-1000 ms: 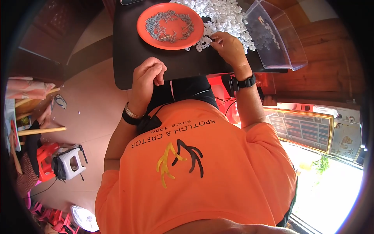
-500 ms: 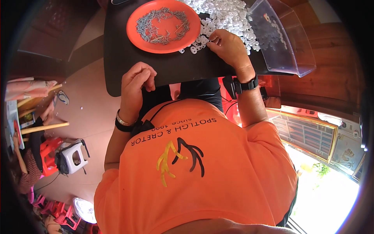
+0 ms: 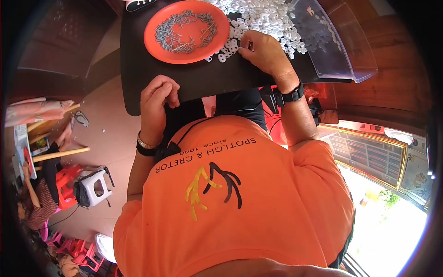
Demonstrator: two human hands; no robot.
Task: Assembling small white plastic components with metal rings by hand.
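Note:
On the black table (image 3: pixel 198 83), my right hand (image 3: pixel 267 54) rests at the near edge of a heap of small white plastic pieces with holes (image 3: pixel 263 21). Its fingers are curled in toward the thumb, and whatever lies between them is hidden. My left hand (image 3: pixel 157 97) hovers by the table's near left edge, fingers bent and pressed together; I cannot see anything in them. Left of the heap sits an orange-red plate (image 3: pixel 152 46), holding a ring of small grey screws or nails (image 3: pixel 164 34). A few white pieces (image 3: pixel 224 57) lie loose beside the plate's rim.
A clear plastic bin (image 3: pixel 344 69) tilts at the table's right, with white pieces inside. At the far left table edge a dark shoe (image 3: pixel 138 4) shows. On the floor at left stand a white stool (image 3: pixel 96 188) and red stools (image 3: pixel 68 184), near another person's arm (image 3: pixel 30 184).
The view has shifted slightly, and the plate and heap appear a little farther left. Both hands keep nearly the same curled pose. More of the shoe shows at the top.

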